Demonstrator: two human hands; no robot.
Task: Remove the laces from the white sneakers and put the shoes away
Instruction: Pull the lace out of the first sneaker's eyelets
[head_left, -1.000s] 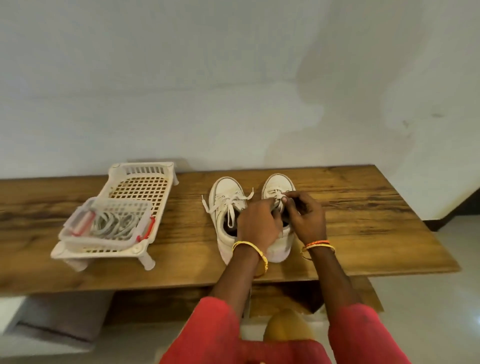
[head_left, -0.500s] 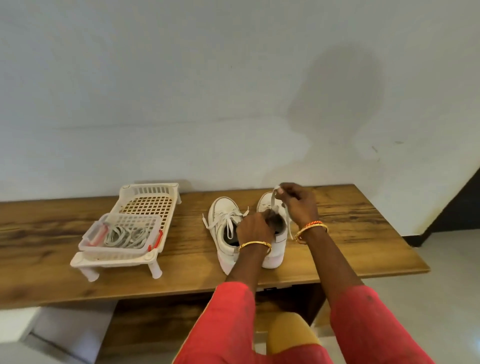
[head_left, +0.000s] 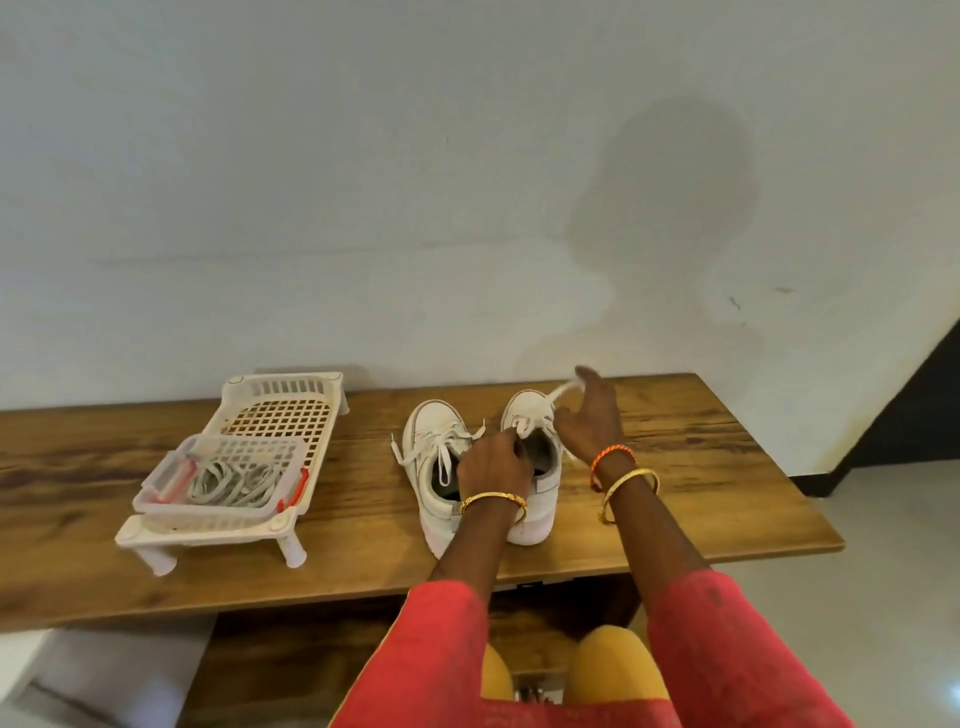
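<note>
So we've got the two white sneakers side by side near the middle of the wooden table (head_left: 675, 499), toes pointing at the wall. The left sneaker (head_left: 434, 441) is fully laced, bow ends flopping out to both sides. The right sneaker (head_left: 535, 499) is the one we're working on: our left hand (head_left: 496, 467) rests over its opening with the fingers curled down on the tongue area, looks like they're pinching the lace there but it's a bit blurry. Our right hand (head_left: 589, 415) is up just beside the toe with a loose end of the lace (head_left: 563, 391) caught between thumb and fingers, the other fingers spread fairly wide.

Well off to the left on the same table sits a white plastic rack (head_left: 280, 410) on short legs, and in its near end a small clear basket (head_left: 218, 512) with red clips, holding a pile of pale laces (head_left: 228, 480). Gold bangles on both wrists, an orange thread on the right one, red sleeves at the bottom, plain white wall (head_left: 363, 182) behind everything
</note>
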